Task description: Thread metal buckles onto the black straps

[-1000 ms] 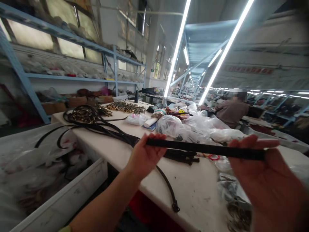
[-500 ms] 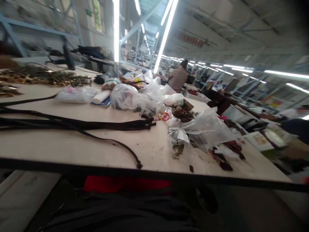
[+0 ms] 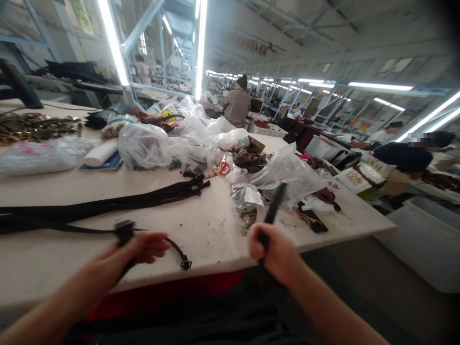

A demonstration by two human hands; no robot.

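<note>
My left hand (image 3: 134, 251) is closed around one end of a black strap (image 3: 124, 231) just above the near edge of the white table (image 3: 208, 230). My right hand (image 3: 271, 249) is a fist around the other part of the strap, whose free end (image 3: 275, 203) sticks up and away. A bundle of long black straps (image 3: 108, 206) lies across the table behind my left hand. One thin strap with a buckle (image 3: 185, 263) ends near the table edge between my hands.
Clear plastic bags (image 3: 143, 146) and a bag of metal parts (image 3: 247, 199) are piled mid-table. Scissors with red and yellow handles (image 3: 222, 167) lie among them. Brass hardware (image 3: 36, 125) sits far left. Other people work at benches behind and to the right; a grey bin (image 3: 424, 239) stands right.
My head has turned right, away from the shelves. A second ago both hands held the strap level and high; half a second ago they were out of view; now they are low at the table edge.
</note>
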